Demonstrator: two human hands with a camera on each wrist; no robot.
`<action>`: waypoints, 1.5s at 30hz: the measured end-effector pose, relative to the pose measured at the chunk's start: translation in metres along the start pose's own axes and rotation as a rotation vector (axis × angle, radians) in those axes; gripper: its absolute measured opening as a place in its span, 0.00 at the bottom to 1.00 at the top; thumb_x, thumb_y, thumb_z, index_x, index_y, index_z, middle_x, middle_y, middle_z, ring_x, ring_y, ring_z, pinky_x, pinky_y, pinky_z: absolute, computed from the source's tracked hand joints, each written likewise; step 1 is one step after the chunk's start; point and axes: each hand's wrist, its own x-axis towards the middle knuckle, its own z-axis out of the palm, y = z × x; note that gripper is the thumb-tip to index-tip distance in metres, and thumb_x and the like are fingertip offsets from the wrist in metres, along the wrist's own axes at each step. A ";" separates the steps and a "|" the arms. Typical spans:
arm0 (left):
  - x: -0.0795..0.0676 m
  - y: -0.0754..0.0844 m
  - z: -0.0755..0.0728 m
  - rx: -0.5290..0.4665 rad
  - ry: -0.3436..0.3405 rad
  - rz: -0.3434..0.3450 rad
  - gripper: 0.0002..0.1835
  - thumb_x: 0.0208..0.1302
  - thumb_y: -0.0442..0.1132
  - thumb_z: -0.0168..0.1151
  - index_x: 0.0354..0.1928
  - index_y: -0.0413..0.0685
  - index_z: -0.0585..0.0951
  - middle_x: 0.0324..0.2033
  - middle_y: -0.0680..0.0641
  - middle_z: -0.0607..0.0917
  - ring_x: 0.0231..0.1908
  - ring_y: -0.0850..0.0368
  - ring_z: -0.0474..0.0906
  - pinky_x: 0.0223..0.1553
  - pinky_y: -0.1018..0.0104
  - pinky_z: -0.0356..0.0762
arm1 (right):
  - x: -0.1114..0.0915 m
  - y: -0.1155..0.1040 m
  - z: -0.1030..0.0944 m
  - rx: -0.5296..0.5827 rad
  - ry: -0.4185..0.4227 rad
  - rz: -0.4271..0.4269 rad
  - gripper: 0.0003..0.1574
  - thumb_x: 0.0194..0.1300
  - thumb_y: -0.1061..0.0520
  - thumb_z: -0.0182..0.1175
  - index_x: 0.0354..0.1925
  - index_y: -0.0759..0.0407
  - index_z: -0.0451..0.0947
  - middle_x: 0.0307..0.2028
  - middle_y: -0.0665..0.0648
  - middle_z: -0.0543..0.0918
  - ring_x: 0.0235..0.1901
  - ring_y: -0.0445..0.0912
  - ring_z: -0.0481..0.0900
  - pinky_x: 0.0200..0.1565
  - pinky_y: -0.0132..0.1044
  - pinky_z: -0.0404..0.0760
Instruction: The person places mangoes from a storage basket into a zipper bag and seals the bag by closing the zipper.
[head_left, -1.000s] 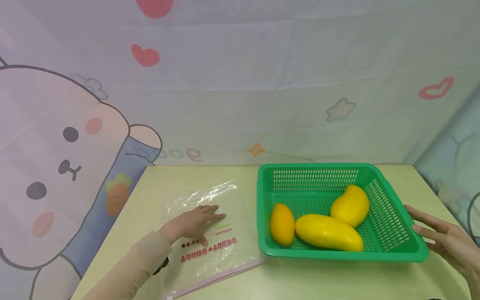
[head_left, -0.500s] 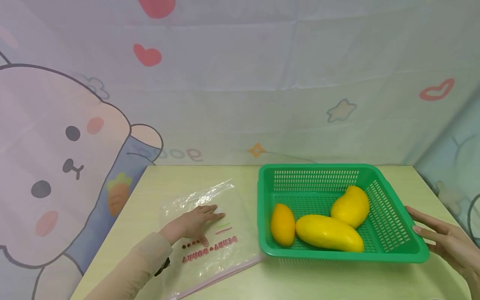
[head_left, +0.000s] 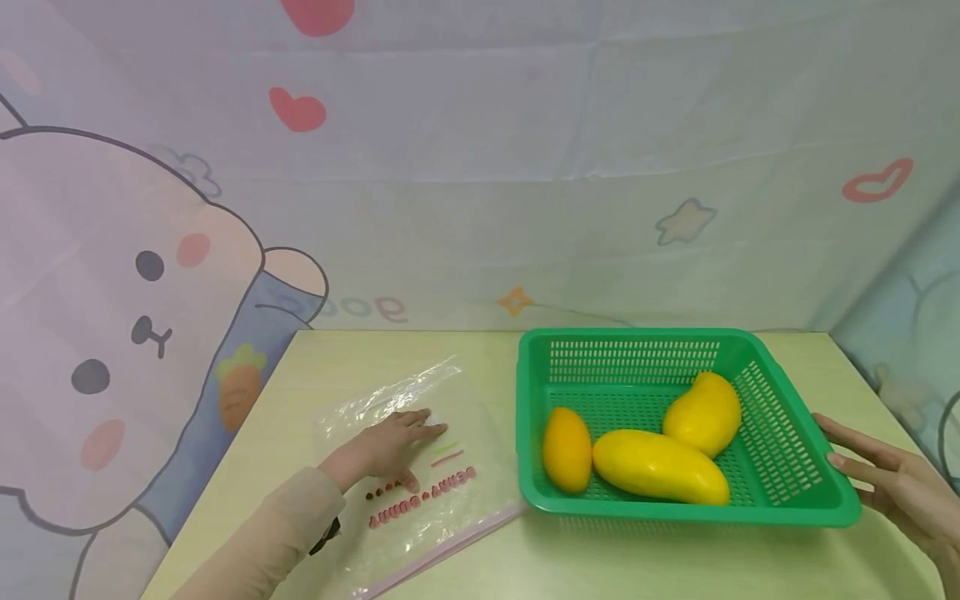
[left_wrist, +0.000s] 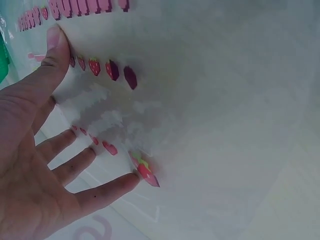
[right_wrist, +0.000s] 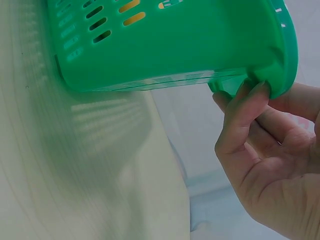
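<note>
Swung far edge of clear bag (head_left: 438,522) slightly left

Lying on left of table (head_left: 600,571), under left hand (head_left: 378,450) with spread, unclenched fingers. Gripping, with right hand (head_left: 892,483), right rim of green basket (head_left: 783,514) of yellow fruits (head_left: 660,467).

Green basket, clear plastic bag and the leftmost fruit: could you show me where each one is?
Green basket (head_left: 637,509): head view, on its near rim.
Clear plastic bag (head_left: 442,527): head view, on the clear film of its near half.
Leftmost fruit (head_left: 567,451): head view, on the middle of its orange-yellow skin.
</note>
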 end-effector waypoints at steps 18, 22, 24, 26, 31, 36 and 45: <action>-0.004 0.008 -0.001 -0.031 0.029 -0.062 0.49 0.41 0.47 0.76 0.70 0.57 0.65 0.72 0.37 0.59 0.70 0.32 0.54 0.67 0.37 0.59 | 0.000 -0.002 0.001 0.056 -0.034 -0.021 0.36 0.73 0.69 0.42 0.72 0.41 0.57 0.54 0.23 0.72 0.47 0.24 0.78 0.38 0.32 0.84; -0.006 0.010 -0.003 -0.032 0.038 -0.072 0.49 0.42 0.46 0.76 0.70 0.55 0.66 0.72 0.37 0.59 0.70 0.31 0.55 0.66 0.37 0.60 | 0.000 -0.001 0.000 0.062 -0.038 -0.012 0.36 0.73 0.68 0.42 0.71 0.40 0.58 0.54 0.22 0.72 0.47 0.25 0.79 0.38 0.32 0.85; -0.007 0.011 -0.003 -0.036 0.037 -0.077 0.49 0.42 0.47 0.76 0.70 0.55 0.66 0.72 0.37 0.59 0.70 0.31 0.55 0.66 0.36 0.60 | 0.000 -0.001 0.000 0.062 -0.042 -0.008 0.36 0.73 0.68 0.42 0.71 0.39 0.57 0.54 0.22 0.72 0.47 0.26 0.79 0.38 0.32 0.85; -0.007 0.012 -0.003 -0.039 0.038 -0.080 0.49 0.42 0.47 0.76 0.70 0.54 0.66 0.72 0.36 0.59 0.69 0.30 0.55 0.66 0.36 0.60 | 0.000 0.000 -0.001 0.063 -0.048 -0.009 0.37 0.73 0.68 0.42 0.71 0.38 0.57 0.54 0.22 0.71 0.46 0.26 0.79 0.38 0.32 0.85; -0.007 0.012 -0.002 -0.046 0.038 -0.090 0.50 0.42 0.47 0.76 0.71 0.55 0.65 0.72 0.36 0.59 0.70 0.30 0.55 0.66 0.35 0.60 | 0.000 0.000 -0.001 0.074 -0.061 -0.023 0.37 0.73 0.69 0.41 0.71 0.39 0.58 0.55 0.23 0.72 0.47 0.28 0.81 0.38 0.33 0.85; -0.006 0.012 -0.001 -0.050 0.040 -0.099 0.50 0.42 0.48 0.76 0.71 0.55 0.65 0.72 0.35 0.59 0.69 0.29 0.55 0.65 0.35 0.60 | 0.000 0.000 -0.002 0.086 -0.066 -0.026 0.37 0.73 0.69 0.41 0.71 0.38 0.58 0.55 0.23 0.72 0.47 0.29 0.81 0.38 0.33 0.85; -0.003 0.011 0.002 -0.043 0.059 -0.131 0.50 0.41 0.47 0.77 0.70 0.55 0.65 0.72 0.36 0.60 0.69 0.30 0.56 0.63 0.34 0.63 | 0.000 0.002 -0.002 0.070 -0.055 -0.015 0.37 0.73 0.69 0.41 0.71 0.37 0.58 0.54 0.23 0.72 0.46 0.30 0.82 0.38 0.33 0.85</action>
